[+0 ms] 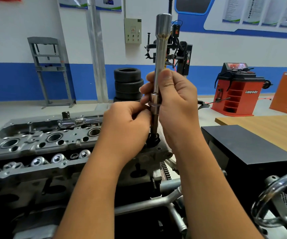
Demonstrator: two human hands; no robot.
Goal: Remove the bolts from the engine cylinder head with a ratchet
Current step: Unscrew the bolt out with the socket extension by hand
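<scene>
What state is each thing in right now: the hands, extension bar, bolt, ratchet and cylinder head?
Right hand: grips the extension bar.
Left hand: pinches the bar's lower end.
Extension bar: upright, socket end down.
Bolt: lifted out, in the socket.
Ratchet: lying unheld on the head.
Cylinder head: uncovered, valve springs exposed.

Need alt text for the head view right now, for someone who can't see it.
Both hands grip an upright extension bar with a socket, the right hand around its shaft and the left hand pinching lower down, above the end of an engine cylinder head. A ratchet lies on the head behind.
</scene>
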